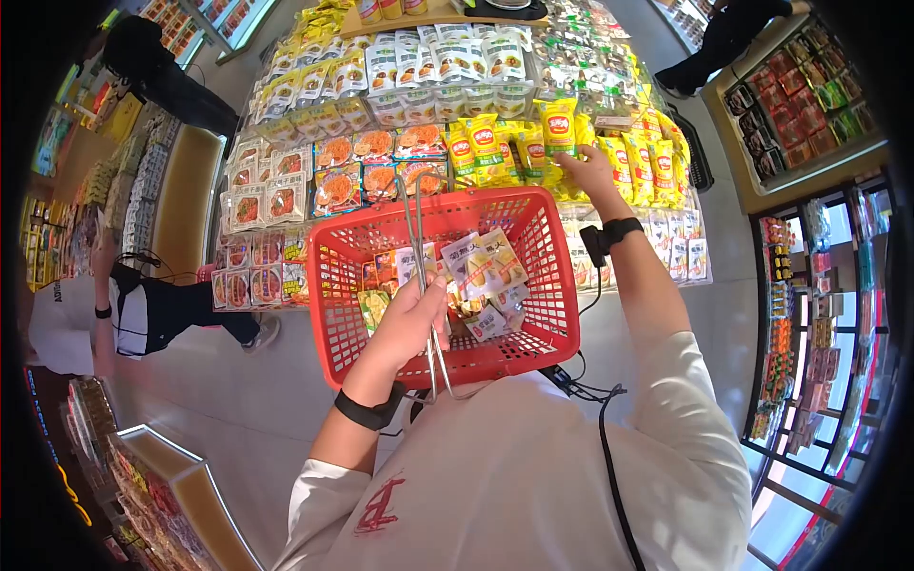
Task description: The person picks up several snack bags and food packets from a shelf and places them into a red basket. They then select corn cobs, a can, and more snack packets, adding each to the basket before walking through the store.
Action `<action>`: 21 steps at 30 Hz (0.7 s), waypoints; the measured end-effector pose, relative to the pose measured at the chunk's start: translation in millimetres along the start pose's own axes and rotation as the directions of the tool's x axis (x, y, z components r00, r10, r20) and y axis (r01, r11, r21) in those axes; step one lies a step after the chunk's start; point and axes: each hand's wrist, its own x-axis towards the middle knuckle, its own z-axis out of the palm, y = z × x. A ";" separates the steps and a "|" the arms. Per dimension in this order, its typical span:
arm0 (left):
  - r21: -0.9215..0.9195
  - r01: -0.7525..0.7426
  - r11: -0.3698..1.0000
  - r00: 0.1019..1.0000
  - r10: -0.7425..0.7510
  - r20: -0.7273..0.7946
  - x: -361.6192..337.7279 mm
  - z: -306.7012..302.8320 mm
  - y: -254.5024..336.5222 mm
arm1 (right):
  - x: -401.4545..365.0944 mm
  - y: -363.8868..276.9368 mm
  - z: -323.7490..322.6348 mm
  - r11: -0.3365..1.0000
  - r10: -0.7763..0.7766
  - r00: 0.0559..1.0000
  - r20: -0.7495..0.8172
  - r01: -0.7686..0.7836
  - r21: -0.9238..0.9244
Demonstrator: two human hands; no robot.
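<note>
Left hand (417,309) closed round metal handles (416,214) of red basket (564,285); right hand (588,173) at lower edge of yellow packet (558,124) on display (611,122), fingertips partly hidden, can't tell opening or grip

Red basket (564,276): 1
Wire handles (412,224): 2
Wearer's hands (415,316): 2
Wearer's wristbands (369,409): 2
Other people (71,319): 3

Packets (476,266) are held in the basket (568,285). Beyond it, a display (438,19) is placed; shelving (795,462), to the basket's right
</note>
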 end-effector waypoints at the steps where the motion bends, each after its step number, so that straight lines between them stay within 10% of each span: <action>1: 0.002 -0.009 1.000 1.000 0.009 0.008 -0.4 -0.1 -0.1 | -2.7 2.0 -4.7 0.977 0.064 0.998 0.017 -0.066 0.204; 4: 0.002 -0.024 1.000 0.999 0.024 0.024 0.8 -0.9 0.3 | -34.5 -9.6 -24.3 0.961 -0.225 0.920 -0.321 0.264 0.084; 10: -0.008 -0.029 1.000 0.999 0.029 0.038 1.9 -1.3 0.2 | -138.3 -72.0 -56.3 0.771 -0.103 0.987 0.122 0.002 0.636; 21: -0.022 -0.017 1.000 0.998 0.018 0.052 4.7 -2.7 -0.9 | -243.5 -35.1 15.0 0.960 -0.081 0.882 0.464 -0.055 0.273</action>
